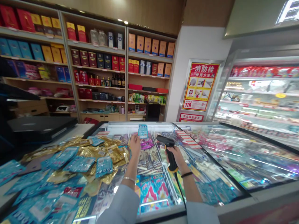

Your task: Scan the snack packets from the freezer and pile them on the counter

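My left hand [135,145] pinches a small blue packet [143,131] by its edge, over the far part of a glass-topped freezer [109,127]. My right hand [179,159] is wrapped round the handle of a black barcode scanner [166,141] with yellow trim. The scanner's head points left, toward the packet, and its cable [179,186] hangs down to the near edge. Left of my left hand lies a heap of blue packets [80,163] and shiny gold packets [114,152], piled over the glass and the counter beside it.
Colourful ice cream packs [154,189] show under the glass. A dark flat device [42,127] stands on the counter at left, beside a person's dark sleeve [18,90]. Shelves of boxed bottles [98,59] line the back wall. A lit refrigerated display [261,93] stands at right.
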Tool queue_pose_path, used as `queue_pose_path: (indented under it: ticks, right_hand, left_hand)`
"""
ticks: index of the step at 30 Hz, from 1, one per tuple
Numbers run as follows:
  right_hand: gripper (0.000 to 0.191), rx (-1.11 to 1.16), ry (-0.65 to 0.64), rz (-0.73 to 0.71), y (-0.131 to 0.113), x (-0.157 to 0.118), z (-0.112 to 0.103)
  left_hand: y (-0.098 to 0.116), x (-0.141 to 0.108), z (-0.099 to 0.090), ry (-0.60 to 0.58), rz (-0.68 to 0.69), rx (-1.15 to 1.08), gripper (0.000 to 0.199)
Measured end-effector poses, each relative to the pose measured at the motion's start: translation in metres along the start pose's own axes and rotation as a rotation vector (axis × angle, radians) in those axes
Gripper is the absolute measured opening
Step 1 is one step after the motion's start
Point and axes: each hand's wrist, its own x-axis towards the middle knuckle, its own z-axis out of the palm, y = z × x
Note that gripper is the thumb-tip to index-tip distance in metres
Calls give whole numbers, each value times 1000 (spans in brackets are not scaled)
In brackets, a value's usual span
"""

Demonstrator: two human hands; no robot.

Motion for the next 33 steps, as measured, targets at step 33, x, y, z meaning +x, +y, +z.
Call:
queue_pose_path:
  ticks: [33]
  right_hand:
    - [23,32,-34,71,-12,-13,3]
  left_hand:
    - [51,7,-12,127,64,-136,40]
